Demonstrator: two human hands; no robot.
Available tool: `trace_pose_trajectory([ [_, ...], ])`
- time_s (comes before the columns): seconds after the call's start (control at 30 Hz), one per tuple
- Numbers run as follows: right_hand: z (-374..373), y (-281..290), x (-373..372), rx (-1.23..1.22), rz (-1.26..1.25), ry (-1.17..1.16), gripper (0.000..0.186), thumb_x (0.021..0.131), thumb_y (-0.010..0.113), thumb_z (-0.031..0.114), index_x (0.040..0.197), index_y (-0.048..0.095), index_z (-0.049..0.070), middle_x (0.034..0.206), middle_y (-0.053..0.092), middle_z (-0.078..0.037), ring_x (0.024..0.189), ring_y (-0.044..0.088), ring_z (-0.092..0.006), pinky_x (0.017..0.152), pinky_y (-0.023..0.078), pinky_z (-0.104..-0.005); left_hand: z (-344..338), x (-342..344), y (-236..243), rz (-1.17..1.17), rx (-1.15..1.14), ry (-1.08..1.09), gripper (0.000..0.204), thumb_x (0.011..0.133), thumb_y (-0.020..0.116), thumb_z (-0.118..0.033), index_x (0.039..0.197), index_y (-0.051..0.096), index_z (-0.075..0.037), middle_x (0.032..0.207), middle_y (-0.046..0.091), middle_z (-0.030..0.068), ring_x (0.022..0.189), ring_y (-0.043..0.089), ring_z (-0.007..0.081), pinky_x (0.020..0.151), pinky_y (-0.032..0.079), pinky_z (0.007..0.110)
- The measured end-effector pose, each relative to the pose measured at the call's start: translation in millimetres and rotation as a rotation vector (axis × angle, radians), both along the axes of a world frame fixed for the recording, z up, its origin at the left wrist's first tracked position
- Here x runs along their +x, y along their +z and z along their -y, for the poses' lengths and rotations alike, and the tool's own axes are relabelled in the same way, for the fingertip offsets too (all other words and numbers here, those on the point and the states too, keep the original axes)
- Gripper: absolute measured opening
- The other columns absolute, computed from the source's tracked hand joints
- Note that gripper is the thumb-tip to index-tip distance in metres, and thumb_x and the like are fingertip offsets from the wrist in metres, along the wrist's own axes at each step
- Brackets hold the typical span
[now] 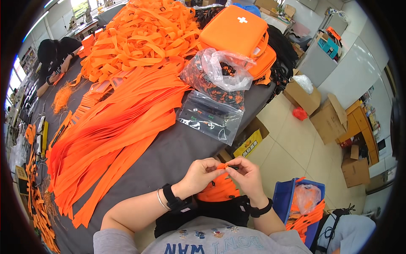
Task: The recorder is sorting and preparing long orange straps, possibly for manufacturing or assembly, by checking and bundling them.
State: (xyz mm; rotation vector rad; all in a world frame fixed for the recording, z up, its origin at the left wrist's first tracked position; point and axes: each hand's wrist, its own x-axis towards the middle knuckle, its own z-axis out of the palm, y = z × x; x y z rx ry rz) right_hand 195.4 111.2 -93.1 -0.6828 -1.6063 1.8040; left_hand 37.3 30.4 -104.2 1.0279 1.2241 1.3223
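Over my lap, both hands are closed in a pinch on a short orange zipper piece [223, 166] with a small black part, probably the slider, at its right. My left hand [198, 175] pinches the orange end. At the black part are the fingertips of my right hand [248, 177], close against the left ones. More orange zipper pieces [218, 190] with black ends lie on my lap, under the hands. A clear bag [207, 78] full of small black and orange parts stands on the table, beside a flat clear zip bag [211, 118].
Long orange zipper strips [114, 135] and a heap of orange webbing [139, 38] cover much of the grey table [156, 169]. Orange cases [234, 31] are stacked behind. A blue bin [279, 194] with orange pieces stands at my right. Another person [53, 57] works at far left.
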Motion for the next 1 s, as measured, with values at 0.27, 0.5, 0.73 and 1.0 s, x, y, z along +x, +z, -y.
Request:
trace_pose_trajectory([
  [0.27,1,13,-1,0.428,0.164,-0.014,0.013,0.075,0.066,-0.001,0.087,0.061,-0.002,0.08,0.057,-0.005,0.073,0.056,-0.0124,0.066,0.046,-0.0234,2,1,1,-0.168,0.132,0.034,0.009,0.084,0.06,0.001,0.092,0.064,0.004,0.082,0.057,0.0027,0.069,0.053,0.0065,0.061,0.043,0.021],
  [0.5,11,25,-3,0.686,0.154,-0.112,0.014,0.073,0.069,0.0,0.085,0.062,0.0,0.077,0.057,-0.007,0.067,0.057,-0.0175,0.059,0.046,-0.026,2,1,2,-0.031,0.137,-0.004,0.011,0.084,0.057,0.006,0.092,0.063,0.005,0.09,0.057,0.0045,0.078,0.056,0.0079,0.067,0.045,0.021],
  [0.73,10,26,-1,0.68,0.171,-0.093,0.013,0.073,0.068,0.0,0.084,0.062,0.0,0.076,0.056,-0.008,0.067,0.057,-0.0173,0.058,0.045,-0.0262,4,1,12,-0.147,0.137,-0.018,0.011,0.083,0.059,0.002,0.093,0.063,0.003,0.085,0.059,0.0069,0.074,0.058,0.0116,0.062,0.049,0.024],
  [1.0,3,11,0,0.441,0.138,-0.042,0.012,0.076,0.066,0.003,0.086,0.062,-0.001,0.077,0.056,-0.005,0.07,0.056,-0.0128,0.059,0.044,-0.025,2,0,6,-0.09,0.006,-0.03,0.01,0.084,0.061,-0.001,0.094,0.063,0.002,0.081,0.058,0.0021,0.069,0.053,0.0064,0.062,0.046,0.022],
])
